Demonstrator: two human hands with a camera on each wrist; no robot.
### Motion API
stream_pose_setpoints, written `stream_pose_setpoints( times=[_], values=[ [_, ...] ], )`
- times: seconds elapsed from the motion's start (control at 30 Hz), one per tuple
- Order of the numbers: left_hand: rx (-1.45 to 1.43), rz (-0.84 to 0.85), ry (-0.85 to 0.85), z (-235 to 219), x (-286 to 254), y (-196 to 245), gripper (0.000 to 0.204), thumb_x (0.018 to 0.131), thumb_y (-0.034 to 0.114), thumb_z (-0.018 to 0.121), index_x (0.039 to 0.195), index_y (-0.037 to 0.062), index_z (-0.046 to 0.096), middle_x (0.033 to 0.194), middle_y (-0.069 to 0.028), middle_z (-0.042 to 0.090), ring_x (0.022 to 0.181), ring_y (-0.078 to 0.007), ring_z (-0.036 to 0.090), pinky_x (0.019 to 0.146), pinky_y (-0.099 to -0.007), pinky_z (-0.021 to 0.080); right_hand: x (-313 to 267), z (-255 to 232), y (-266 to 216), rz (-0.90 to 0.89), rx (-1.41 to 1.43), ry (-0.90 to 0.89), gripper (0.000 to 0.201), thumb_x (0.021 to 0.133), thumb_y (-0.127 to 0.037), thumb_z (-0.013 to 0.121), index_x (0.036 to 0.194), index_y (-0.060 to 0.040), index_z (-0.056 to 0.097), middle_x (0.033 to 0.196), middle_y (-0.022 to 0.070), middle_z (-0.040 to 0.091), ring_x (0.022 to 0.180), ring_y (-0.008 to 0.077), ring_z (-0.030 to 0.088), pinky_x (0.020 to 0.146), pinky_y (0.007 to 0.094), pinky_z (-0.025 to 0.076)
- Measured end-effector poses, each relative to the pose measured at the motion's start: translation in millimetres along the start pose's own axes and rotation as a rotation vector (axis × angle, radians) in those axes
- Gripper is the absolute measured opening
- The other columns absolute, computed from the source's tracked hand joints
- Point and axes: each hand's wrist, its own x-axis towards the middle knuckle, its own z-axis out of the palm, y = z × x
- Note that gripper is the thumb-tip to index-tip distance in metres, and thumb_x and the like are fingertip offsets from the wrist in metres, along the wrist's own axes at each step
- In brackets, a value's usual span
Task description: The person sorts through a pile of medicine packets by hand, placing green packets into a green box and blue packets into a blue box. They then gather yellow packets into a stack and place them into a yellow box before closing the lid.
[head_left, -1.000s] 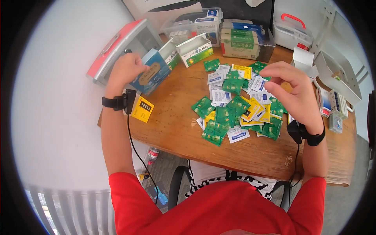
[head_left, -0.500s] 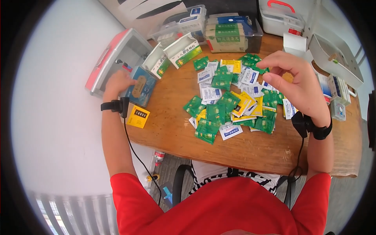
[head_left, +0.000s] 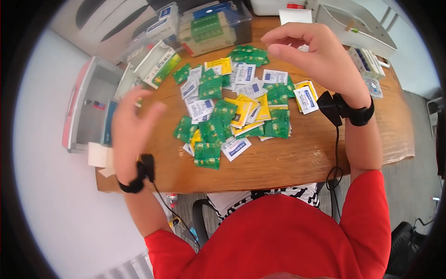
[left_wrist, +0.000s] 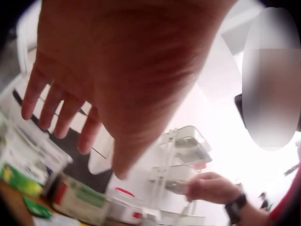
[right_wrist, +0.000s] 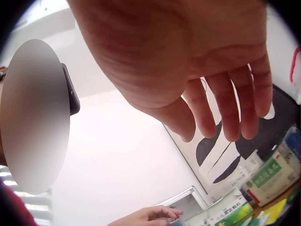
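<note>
Sachets (head_left: 211, 130) in green, yellow and white lie heaped on the wooden table (head_left: 260, 169), 2 hands over it.

Nearest, the left hand (head_left: 132, 128) is open and holds nothing, blurred, its thumb apart from the fingers, left of the heap; a blue box (head_left: 109, 122) shows partly behind it. A few yellow and white sachets lie just right of the heap, near the right wrist. The right hand (head_left: 320, 58), open and empty with fingers loosely bent, hovers at the heap's far right. Farther, a green-and-white carton (head_left: 159, 65) stands before the clear bin (head_left: 241, 23).
</note>
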Motion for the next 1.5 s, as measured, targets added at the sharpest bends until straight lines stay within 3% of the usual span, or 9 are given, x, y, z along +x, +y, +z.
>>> stream_pose_setpoints(
  times=[0.1,0.2,0.43,0.6,0.7,0.93,1.1,1.27,1.5],
  values=[
    [-0.159,0.274,-0.341,39,-23,49,0.099,0.069,0.037,0.099,0.155,0.0133,0.058,0.173,-0.0254,0.034,0.161,-0.0443,0.032,0.128,-0.051,0.031,-13,2,15,0.094,-0.007,-0.009,0.034,0.097,-0.024,0.08,0.119,0.0021,0.078,0.098,0.012,0.08,0.086,0.0164,0.075,0.078,0.0312,0.059],
    [-0.017,0.202,-0.553,49,-43,70,0.119,0.056,0.041,0.104,0.161,0.0194,0.054,0.177,-0.0254,0.022,0.163,-0.0504,0.022,0.128,-0.0572,0.03,-39,13,28,-0.04,-0.183,-0.139,0.063,0.082,-0.028,0.091,0.135,-0.0004,0.071,0.123,0.0232,0.073,0.121,0.0402,0.067,0.104,0.045,0.054],
    [0.084,0.124,-0.575,61,-43,44,0.132,0.052,0.044,0.105,0.167,0.0236,0.045,0.179,-0.0273,0.013,0.163,-0.0527,0.018,0.128,-0.0608,0.027,-84,64,11,-0.188,-0.532,-0.456,0.118,0.062,-0.031,0.103,0.163,-0.0206,0.043,0.162,0.0249,0.042,0.151,0.0503,0.041,0.116,0.0573,0.046],
    [0.004,0.134,-0.653,74,-41,54,0.135,0.056,0.051,0.103,0.17,0.0191,0.039,0.178,-0.0281,0.011,0.162,-0.0528,0.019,0.129,-0.061,0.026,-69,90,6,-0.247,-0.641,-0.493,0.113,0.063,-0.036,0.102,0.161,-0.0206,0.048,0.16,0.0247,0.047,0.151,0.05,0.042,0.107,0.0618,0.05],
    [-0.076,0.207,-0.567,89,-42,51,0.133,0.055,0.057,0.102,0.168,0.0219,0.041,0.178,-0.0258,0.011,0.158,-0.0563,0.024,0.122,-0.0766,0.025,-72,112,3,-0.292,-0.706,-0.463,0.062,0.088,-0.028,0.081,0.143,-0.0066,0.062,0.135,0.0236,0.064,0.128,0.0438,0.061,0.09,0.0498,0.057],
    [-0.082,0.183,-0.544,90,-23,40,0.11,0.074,0.039,0.097,0.165,0.0105,0.044,0.174,-0.027,0.03,0.155,-0.0482,0.039,0.125,-0.0519,0.038,-58,147,8,-0.371,-0.857,-0.207,0.035,0.088,-0.019,0.071,0.118,-0.0016,0.072,0.095,0.012,0.064,0.085,0.0283,0.067,0.063,0.036,0.053],
    [-0.112,0.152,-0.438,86,-12,38,0.091,0.081,0.031,0.092,0.159,0.0076,0.052,0.164,-0.0285,0.045,0.147,-0.0476,0.05,0.12,-0.0491,0.043,-32,134,23,-0.313,-0.583,-0.272,0.026,0.087,-0.011,0.071,0.111,-0.0003,0.071,0.092,0.0148,0.066,0.082,0.0348,0.074,0.072,0.0476,0.061],
    [-0.119,0.134,-0.266,89,-3,26,0.063,0.084,0.029,0.089,0.14,0.0086,0.069,0.144,-0.0205,0.066,0.125,-0.042,0.067,0.103,-0.0467,0.055,-5,101,59,-0.178,-0.202,-0.073,0.019,0.091,-0.004,0.068,0.108,0.0017,0.073,0.093,0.0282,0.075,0.091,0.0465,0.074,0.083,0.0537,0.06],
    [-0.119,0.061,-0.258,80,3,16,0.055,0.086,0.023,0.088,0.135,0.0041,0.071,0.141,-0.0203,0.068,0.125,-0.0393,0.068,0.105,-0.0426,0.054,10,49,53,-0.009,-0.144,0.028,0.022,0.095,-0.011,0.068,0.113,0.0009,0.075,0.095,0.0276,0.074,0.092,0.0473,0.072,0.083,0.0535,0.057]
  ],
)
